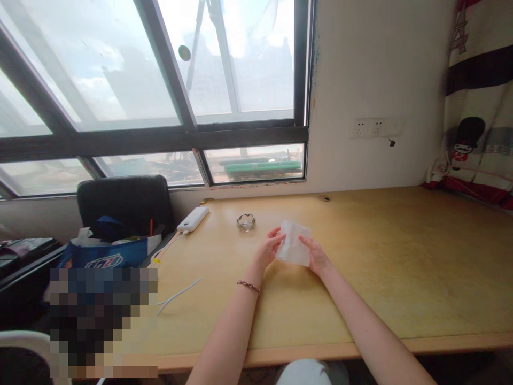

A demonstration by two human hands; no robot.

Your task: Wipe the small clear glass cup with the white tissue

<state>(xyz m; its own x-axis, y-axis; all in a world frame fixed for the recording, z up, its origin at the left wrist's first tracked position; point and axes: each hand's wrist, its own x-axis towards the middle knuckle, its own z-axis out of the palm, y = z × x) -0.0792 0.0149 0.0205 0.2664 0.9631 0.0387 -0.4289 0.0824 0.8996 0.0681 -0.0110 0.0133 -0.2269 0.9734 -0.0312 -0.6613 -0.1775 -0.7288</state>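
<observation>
Both my hands hold a small white, half-see-through sheet (294,241), like a tissue or thin plastic bag, just above the wooden desk (401,267). My left hand (267,249) pinches its left edge with thumb and fingers closed. My right hand (316,255) grips its right lower edge, fingers closed on it. A thin bracelet circles my left wrist.
A small glass ashtray (246,222) sits just beyond my hands. A white power bank (193,218) with a white cable (176,294) lies at the desk's left. A black chair (124,203) with a blue bag (102,256) stands left. Wall sockets (371,128) and a curtain (476,107) are right.
</observation>
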